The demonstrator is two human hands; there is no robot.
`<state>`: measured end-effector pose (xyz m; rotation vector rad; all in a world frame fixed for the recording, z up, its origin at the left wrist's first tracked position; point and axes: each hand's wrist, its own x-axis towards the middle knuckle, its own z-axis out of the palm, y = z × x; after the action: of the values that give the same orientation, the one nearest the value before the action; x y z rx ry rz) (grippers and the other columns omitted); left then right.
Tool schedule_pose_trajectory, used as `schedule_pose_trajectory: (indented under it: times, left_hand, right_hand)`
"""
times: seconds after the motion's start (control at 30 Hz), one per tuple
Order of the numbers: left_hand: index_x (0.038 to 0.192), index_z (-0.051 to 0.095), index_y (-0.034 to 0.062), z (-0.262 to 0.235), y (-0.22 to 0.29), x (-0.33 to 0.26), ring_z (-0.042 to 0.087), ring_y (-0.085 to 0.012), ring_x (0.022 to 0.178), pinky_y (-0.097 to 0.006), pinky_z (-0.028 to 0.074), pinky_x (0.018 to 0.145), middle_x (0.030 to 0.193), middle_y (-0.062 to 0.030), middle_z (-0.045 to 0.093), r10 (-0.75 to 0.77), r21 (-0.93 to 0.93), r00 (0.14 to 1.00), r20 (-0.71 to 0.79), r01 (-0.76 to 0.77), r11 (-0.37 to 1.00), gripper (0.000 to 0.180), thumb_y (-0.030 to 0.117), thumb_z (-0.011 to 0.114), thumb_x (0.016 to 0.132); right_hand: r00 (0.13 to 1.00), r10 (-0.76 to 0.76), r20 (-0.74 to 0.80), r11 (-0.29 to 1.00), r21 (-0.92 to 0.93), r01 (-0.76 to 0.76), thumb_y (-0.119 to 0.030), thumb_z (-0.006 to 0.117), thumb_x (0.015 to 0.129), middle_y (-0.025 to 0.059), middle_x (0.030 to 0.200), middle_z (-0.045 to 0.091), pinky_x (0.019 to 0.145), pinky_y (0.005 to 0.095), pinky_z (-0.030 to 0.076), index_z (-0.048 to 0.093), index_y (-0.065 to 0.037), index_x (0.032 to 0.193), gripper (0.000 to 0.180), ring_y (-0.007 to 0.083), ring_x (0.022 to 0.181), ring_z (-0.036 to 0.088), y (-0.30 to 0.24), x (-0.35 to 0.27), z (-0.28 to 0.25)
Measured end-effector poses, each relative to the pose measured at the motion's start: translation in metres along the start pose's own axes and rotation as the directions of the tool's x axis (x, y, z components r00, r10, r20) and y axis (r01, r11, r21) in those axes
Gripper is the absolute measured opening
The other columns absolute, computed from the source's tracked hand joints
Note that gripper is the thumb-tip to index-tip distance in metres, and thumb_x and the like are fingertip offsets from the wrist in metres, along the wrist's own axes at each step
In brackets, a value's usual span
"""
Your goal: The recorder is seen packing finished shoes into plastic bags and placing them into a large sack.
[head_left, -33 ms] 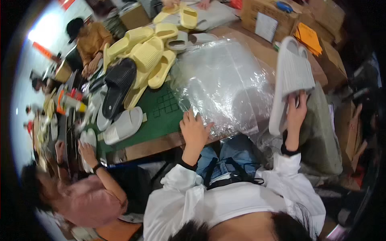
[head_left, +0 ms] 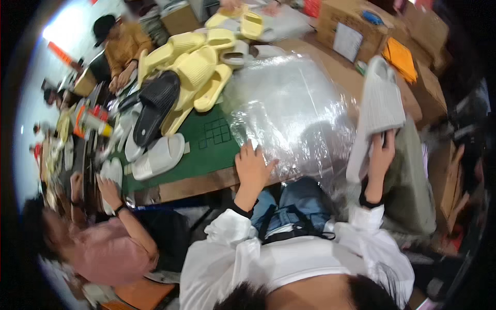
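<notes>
My right hand (head_left: 381, 155) is closed on a pair of light grey slippers (head_left: 383, 106), held upright with ribbed straps at the right of the table. Its fingers go in under the lower strap edge, so their tips are hidden. My left hand (head_left: 253, 168) lies with fingers spread on the near left edge of a stack of clear plastic bags (head_left: 289, 103). Left of it, a white slipper (head_left: 160, 157) rests on the green cutting mat (head_left: 206, 147). Behind that, a black slipper (head_left: 156, 106) leans against a heap of yellow slippers (head_left: 194, 67).
Cardboard boxes (head_left: 323, 26) stand at the back right, with orange packets (head_left: 400, 59) on them. A large grey-green wrapped bundle (head_left: 408, 181) is beside my right forearm. At the left, a co-worker in pink (head_left: 111, 253) reaches toward white slippers (head_left: 111, 175); another in mustard (head_left: 124, 51) sits farther off.
The grey slippers in my right hand have dropped slightly and turned, showing less of their side. My left hand stays on the bags. The whole view has shifted a little.
</notes>
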<state>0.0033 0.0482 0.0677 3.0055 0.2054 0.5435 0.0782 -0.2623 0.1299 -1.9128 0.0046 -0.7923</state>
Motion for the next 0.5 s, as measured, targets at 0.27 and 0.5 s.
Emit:
schedule_pose_trajectory:
  times: [0.27, 0.5]
  left_hand:
    - [0.130, 0.043, 0.0039, 0.024, -0.013, -0.011, 0.039, -0.0336, 0.122, -0.049, 0.031, 0.098, 0.133, -0.0228, 0.042, 0.142, 0.025, 0.989, 0.040, -0.143, 0.989, 0.071, 0.053, 0.056, 0.080]
    - [0.133, 0.044, 0.0317, 0.031, -0.017, -0.008, 0.038, -0.0405, 0.123, -0.051, 0.031, 0.099, 0.133, -0.0240, 0.042, 0.223, 0.022, 0.975, 0.000, -0.223, 0.975, 0.057, 0.040, 0.061, 0.080]
  right_hand:
    - [0.993, 0.061, -0.098, 0.955, 0.294, -0.029, -0.005, 0.046, 0.088, 0.0131, 0.122, 0.053, 0.094, 0.0296, 0.036, 0.047, 0.010, 0.123, 0.038, 0.0200, 0.108, 0.049, -0.036, 0.005, -0.007]
    - [0.991, -0.074, 0.115, 0.985, 0.161, 0.055, -0.012, 0.051, 0.087, 0.0145, 0.124, 0.053, 0.094, 0.0307, 0.036, 0.045, 0.007, 0.126, 0.044, 0.0223, 0.109, 0.049, -0.054, 0.027, 0.017]
